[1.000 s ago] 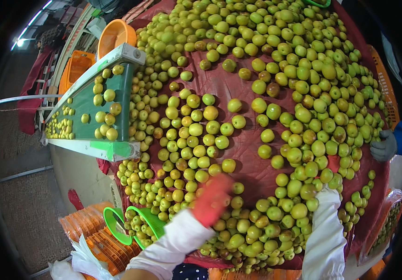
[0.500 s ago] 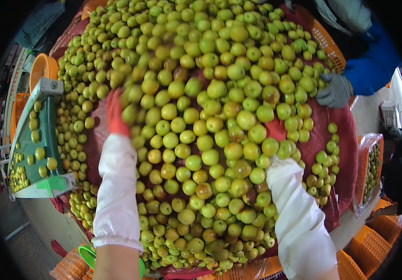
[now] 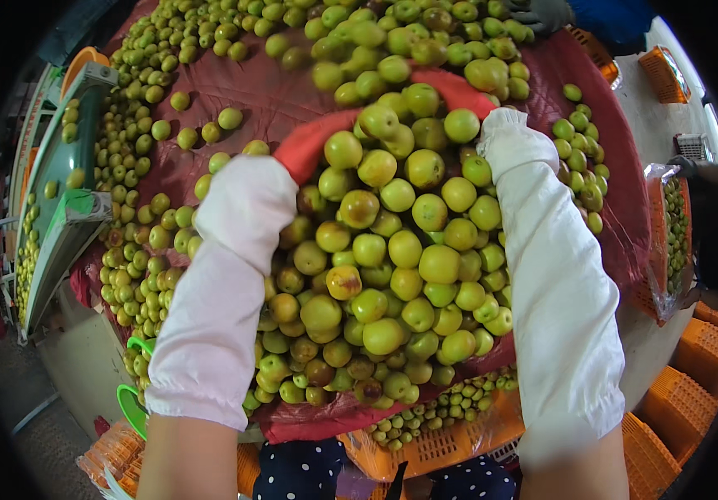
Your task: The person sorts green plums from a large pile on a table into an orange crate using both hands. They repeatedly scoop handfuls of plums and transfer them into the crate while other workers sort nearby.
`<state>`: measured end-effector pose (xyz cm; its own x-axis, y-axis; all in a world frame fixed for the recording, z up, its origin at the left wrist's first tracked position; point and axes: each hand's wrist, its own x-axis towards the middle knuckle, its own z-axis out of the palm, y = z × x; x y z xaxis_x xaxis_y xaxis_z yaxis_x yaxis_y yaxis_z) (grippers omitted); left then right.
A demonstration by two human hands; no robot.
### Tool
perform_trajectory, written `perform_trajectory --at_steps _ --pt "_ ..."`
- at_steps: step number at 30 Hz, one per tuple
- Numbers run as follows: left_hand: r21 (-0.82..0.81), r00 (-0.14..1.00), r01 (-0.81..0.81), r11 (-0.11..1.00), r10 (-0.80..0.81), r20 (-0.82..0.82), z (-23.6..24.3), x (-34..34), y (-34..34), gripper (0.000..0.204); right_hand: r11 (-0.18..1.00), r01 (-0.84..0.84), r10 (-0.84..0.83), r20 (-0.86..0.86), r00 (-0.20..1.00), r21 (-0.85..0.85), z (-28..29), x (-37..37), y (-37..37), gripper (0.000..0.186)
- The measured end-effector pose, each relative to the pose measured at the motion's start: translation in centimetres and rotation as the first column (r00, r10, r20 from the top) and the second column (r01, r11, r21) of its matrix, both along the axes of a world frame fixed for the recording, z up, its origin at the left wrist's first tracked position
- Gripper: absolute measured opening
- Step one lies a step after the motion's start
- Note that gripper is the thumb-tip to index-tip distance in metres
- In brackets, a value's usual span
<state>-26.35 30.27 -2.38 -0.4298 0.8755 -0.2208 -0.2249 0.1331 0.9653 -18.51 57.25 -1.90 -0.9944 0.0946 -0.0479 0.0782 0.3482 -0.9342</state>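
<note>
Many small round green fruits, some blotched brown (image 3: 428,215), form a dense heap between my arms on a red padded sheet (image 3: 251,83). My left hand (image 3: 309,146), in a red glove below a white sleeve, curves round the heap's far left side against the fruit. My right hand (image 3: 452,87), also red-gloved, reaches round the far right side of the heap, touching it. The fingers of both hands are largely hidden by fruit.
A green conveyor (image 3: 75,150) stands left, beside an orange basin (image 3: 84,58). Green baskets (image 3: 132,408) sit lower left. Orange crates (image 3: 672,404) line the right and lower edge, some fruit-filled. A co-worker's grey glove (image 3: 534,17) and blue sleeve (image 3: 605,12) are at top right.
My hands have come nearer each other around the heap, which has shifted toward me, baring red sheet beyond it at left. The view has shifted; the co-worker's hand now appears higher.
</note>
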Motion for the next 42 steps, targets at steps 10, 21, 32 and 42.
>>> perform_trajectory --at_steps 10,21,32,42 --pt "-0.136 0.928 0.123 0.983 -0.162 -0.335 2.0 13.0 -5.6 0.059 0.811 -0.470 0.453 0.135 0.881 0.350 3.3 10.1 -2.0 0.049" --pt "-0.497 0.602 -0.163 0.852 -0.313 -0.734 8.8 20.1 -18.9 0.052 0.844 0.276 -0.235 -0.145 0.961 0.461 12.1 33.7 -7.2 0.032" --pt "-0.075 0.508 -0.327 0.942 0.109 -0.854 6.8 32.4 -30.9 0.046 0.926 0.071 -0.208 0.345 0.915 0.372 16.9 57.3 -27.4 0.040" --pt "-0.145 0.621 -0.381 0.913 0.136 -0.772 -0.7 31.9 -34.0 0.040 0.934 0.080 -0.208 0.350 0.913 0.347 15.3 60.1 -32.8 0.043"
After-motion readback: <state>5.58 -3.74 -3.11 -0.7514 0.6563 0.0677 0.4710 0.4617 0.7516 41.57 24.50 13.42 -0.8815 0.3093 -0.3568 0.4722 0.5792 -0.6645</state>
